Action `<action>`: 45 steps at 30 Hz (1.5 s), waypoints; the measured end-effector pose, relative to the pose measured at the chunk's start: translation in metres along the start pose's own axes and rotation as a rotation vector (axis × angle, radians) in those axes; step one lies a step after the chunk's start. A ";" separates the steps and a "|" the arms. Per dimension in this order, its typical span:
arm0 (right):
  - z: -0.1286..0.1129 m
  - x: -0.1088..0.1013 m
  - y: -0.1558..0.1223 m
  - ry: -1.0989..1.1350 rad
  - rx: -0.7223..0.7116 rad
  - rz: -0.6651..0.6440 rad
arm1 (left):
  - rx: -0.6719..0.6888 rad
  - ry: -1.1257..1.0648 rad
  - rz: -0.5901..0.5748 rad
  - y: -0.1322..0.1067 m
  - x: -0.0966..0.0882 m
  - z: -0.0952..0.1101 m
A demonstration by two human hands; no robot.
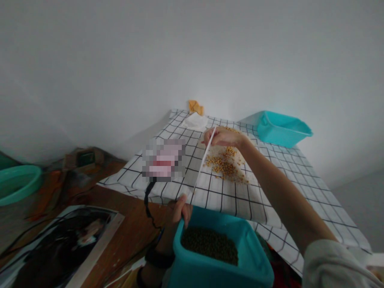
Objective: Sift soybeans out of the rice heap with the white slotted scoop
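Observation:
My right hand [223, 137] is closed on the far end of a thin white sheet [204, 160] seen edge-on, out over the checked cloth [270, 192]. My left hand [179, 212] grips the sheet's near end, just above the rim of a teal tub [192, 276] that holds dark green beans [210, 245]. A heap of yellow beans [226, 163] lies on the cloth beside the sheet, under my right wrist.
A second teal tub [282, 129] stands at the far right of the table by the wall. White paper [195, 121] and an orange scrap [195, 107] lie at the far edge. A green basin [18, 182] and a dark framed panel [60, 244] are on the left.

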State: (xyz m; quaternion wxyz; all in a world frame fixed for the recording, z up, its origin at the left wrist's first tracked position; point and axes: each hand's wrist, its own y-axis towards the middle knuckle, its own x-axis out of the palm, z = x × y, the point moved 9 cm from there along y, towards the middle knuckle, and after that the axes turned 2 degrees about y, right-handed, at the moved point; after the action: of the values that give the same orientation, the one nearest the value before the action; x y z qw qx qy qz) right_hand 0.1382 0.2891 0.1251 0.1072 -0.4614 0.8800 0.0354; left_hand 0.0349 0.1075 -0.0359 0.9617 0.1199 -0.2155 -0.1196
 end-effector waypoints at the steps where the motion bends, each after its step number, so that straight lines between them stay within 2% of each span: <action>1: -0.001 0.001 -0.003 -0.010 0.008 -0.024 | -0.001 -0.006 0.008 -0.001 0.000 0.001; 8: -0.006 0.008 -0.028 -0.038 -0.019 -0.096 | -0.004 -0.030 0.014 -0.004 0.002 0.004; 14: -0.014 0.017 -0.052 -0.035 -0.112 -0.023 | -0.002 -0.027 -0.055 0.001 -0.001 -0.006; 18: -0.028 0.006 -0.078 -0.003 -0.234 0.192 | -0.003 -0.027 -0.061 0.001 -0.002 -0.007; 22: -0.041 -0.012 -0.130 0.034 -0.333 0.463 | -0.005 -0.035 -0.021 0.000 -0.002 -0.005; 24: -0.042 -0.015 -0.161 0.031 -0.315 0.581 | -0.007 -0.043 0.020 -0.001 -0.002 -0.003; 26: -0.033 -0.018 -0.194 0.040 -0.212 0.792 | -0.008 -0.050 0.064 -0.003 -0.002 -0.002; 30: -0.025 0.003 -0.221 0.048 -0.154 0.844 | -0.023 -0.048 0.111 -0.004 0.000 0.001; 34: -0.029 0.014 -0.207 0.025 -0.196 0.850 | -0.034 -0.037 0.136 -0.004 -0.001 0.003; 41: -0.033 0.027 -0.123 -0.006 -0.130 0.634 | -0.055 -0.029 0.152 -0.007 -0.002 0.005; 43: -0.030 0.032 -0.108 -0.024 -0.097 0.578 | -0.058 -0.028 0.142 -0.006 -0.002 0.003; 45: -0.030 0.035 -0.105 -0.045 -0.087 0.567 | -0.060 -0.026 0.125 -0.005 -0.002 0.002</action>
State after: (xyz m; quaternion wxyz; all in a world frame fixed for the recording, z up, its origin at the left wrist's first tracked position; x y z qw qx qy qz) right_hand 0.2005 0.1966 0.1502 0.0926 -0.2001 0.9690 0.1118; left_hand 0.0318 0.1032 -0.0366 0.9676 0.0756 -0.2314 -0.0671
